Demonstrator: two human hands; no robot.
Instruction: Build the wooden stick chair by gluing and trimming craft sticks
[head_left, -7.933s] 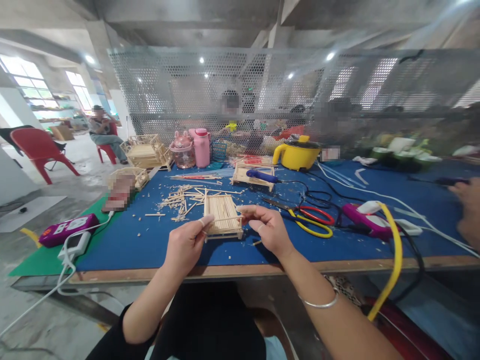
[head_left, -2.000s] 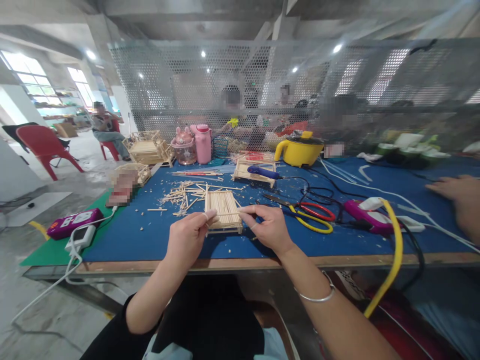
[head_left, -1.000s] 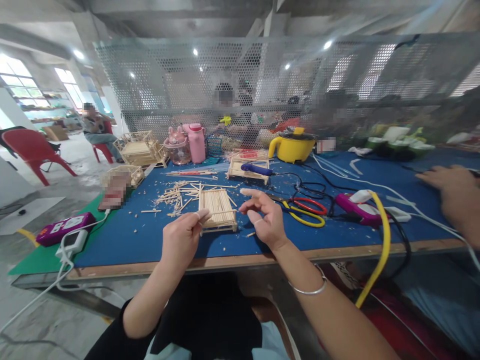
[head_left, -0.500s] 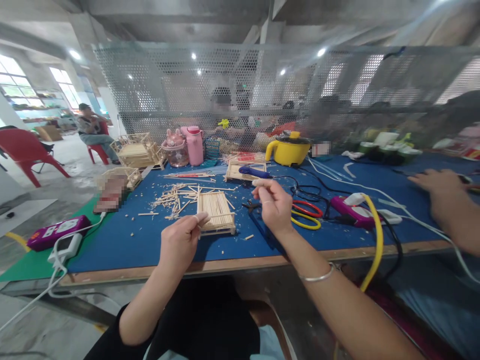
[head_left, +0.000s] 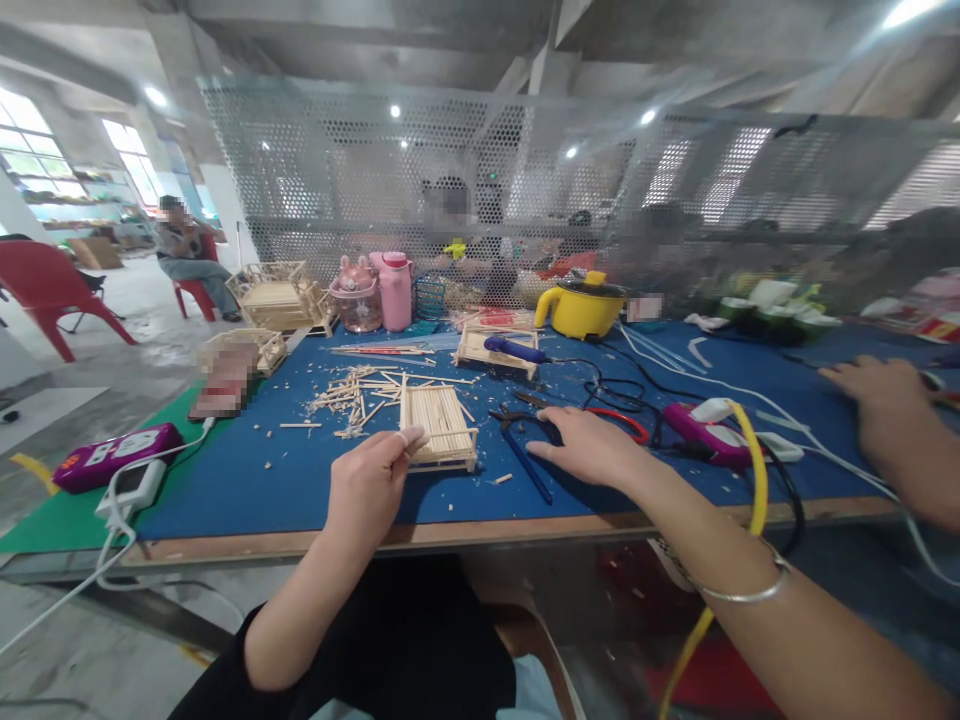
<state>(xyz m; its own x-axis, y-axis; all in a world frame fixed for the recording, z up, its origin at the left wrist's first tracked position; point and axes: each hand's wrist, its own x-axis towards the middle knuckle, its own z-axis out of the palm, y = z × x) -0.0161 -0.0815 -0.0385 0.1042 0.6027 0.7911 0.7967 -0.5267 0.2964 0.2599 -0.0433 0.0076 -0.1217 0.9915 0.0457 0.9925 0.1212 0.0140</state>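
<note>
My left hand (head_left: 373, 474) pinches the front left corner of a small bed-like frame (head_left: 441, 415) built of pale wooden sticks. It rests on the blue table mat (head_left: 232, 490). Palm down, my right hand (head_left: 592, 445) reaches over a pair of scissors with a red loop handle (head_left: 634, 425), fingers apart; whether it touches them I cannot tell. Their dark tip (head_left: 529, 398) shows beyond the fingers. Just left of that hand lie blue-handled pliers (head_left: 529, 465). Loose sticks (head_left: 356, 395) lie in a pile left of the frame.
Behind the frame, a blue glue gun (head_left: 516, 349) lies across another stick frame (head_left: 487, 355). A yellow pot (head_left: 581, 308) and a pink jug (head_left: 395, 290) stand at the back. Cables and a purple power strip (head_left: 709, 435) lie right, near a co-worker's hand (head_left: 870, 385).
My right hand has dropped from a raised pinch down and to the right over the scissors, and its fingers have opened. My left hand keeps its hold on the frame.
</note>
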